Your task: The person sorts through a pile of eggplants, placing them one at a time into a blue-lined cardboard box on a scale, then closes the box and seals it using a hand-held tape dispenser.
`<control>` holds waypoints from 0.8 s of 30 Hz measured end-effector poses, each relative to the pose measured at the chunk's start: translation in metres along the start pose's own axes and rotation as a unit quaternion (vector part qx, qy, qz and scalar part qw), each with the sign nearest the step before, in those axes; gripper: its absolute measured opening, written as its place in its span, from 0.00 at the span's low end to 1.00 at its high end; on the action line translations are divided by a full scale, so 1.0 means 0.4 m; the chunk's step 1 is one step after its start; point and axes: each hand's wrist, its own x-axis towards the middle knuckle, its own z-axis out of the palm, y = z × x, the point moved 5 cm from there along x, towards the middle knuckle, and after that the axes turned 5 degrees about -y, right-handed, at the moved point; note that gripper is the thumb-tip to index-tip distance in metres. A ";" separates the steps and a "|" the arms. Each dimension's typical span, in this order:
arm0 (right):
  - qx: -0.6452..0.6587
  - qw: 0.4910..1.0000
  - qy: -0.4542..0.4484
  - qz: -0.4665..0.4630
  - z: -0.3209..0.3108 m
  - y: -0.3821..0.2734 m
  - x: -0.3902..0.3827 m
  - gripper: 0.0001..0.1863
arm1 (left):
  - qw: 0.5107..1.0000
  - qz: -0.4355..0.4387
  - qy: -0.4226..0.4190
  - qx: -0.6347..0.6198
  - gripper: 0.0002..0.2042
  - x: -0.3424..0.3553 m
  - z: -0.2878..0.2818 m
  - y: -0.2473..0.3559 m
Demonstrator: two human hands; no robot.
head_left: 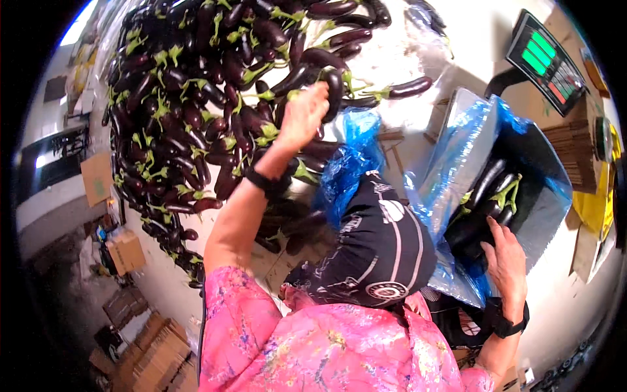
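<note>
My left hand [307, 104] reaches into the big pile of dark purple eggplants [176, 144] with its fingers closed on a curved eggplant [332, 91]. My right hand [504, 258] is at the lower part of a box [542, 215] lined with blue plastic film [457, 144]. Its fingertips are spread and touch the eggplants [496, 189] lying inside, which have green stems. A crumpled blue plastic bag [349, 157] lies between the pile and the box. Black patterned cloth [372, 255] covers the middle, just above the pink floral clothing on my body.
A scale display with keys [545, 62] stands at the upper right. Flattened cardboard [562, 144] and yellow material [597, 209] are at the right edge. Cardboard stacks [153, 346] and a box [125, 251] sit on the floor at the left, beyond the table.
</note>
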 end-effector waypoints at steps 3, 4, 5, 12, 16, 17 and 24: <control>0.014 1.000 -0.008 0.005 -0.008 -0.002 0.010 0.24 | 0.997 -0.019 -0.002 0.072 0.25 -0.141 0.133 -0.088; 0.034 0.999 -0.005 0.002 -0.010 -0.004 0.017 0.23 | 0.994 -0.078 -0.018 0.077 0.26 -0.171 0.191 -0.130; 0.054 0.999 -0.003 0.000 -0.012 -0.005 0.023 0.22 | 0.987 -0.137 -0.036 0.081 0.27 -0.197 0.253 -0.165; 0.165 0.986 -0.009 0.039 -0.005 0.007 0.051 0.16 | 0.971 0.169 -0.161 -0.047 0.16 -0.242 0.478 -0.109; 0.150 0.988 0.011 0.025 -0.003 0.020 0.044 0.16 | 0.985 0.115 -0.127 -0.007 0.17 -0.234 0.381 -0.107; 0.133 0.991 0.012 0.009 -0.006 0.010 0.050 0.16 | 0.986 0.155 -0.031 0.047 0.17 -0.238 0.328 -0.107; 0.139 0.990 -0.001 0.025 0.001 0.018 0.044 0.16 | 0.952 0.035 -0.051 0.300 0.29 -0.208 0.270 -0.192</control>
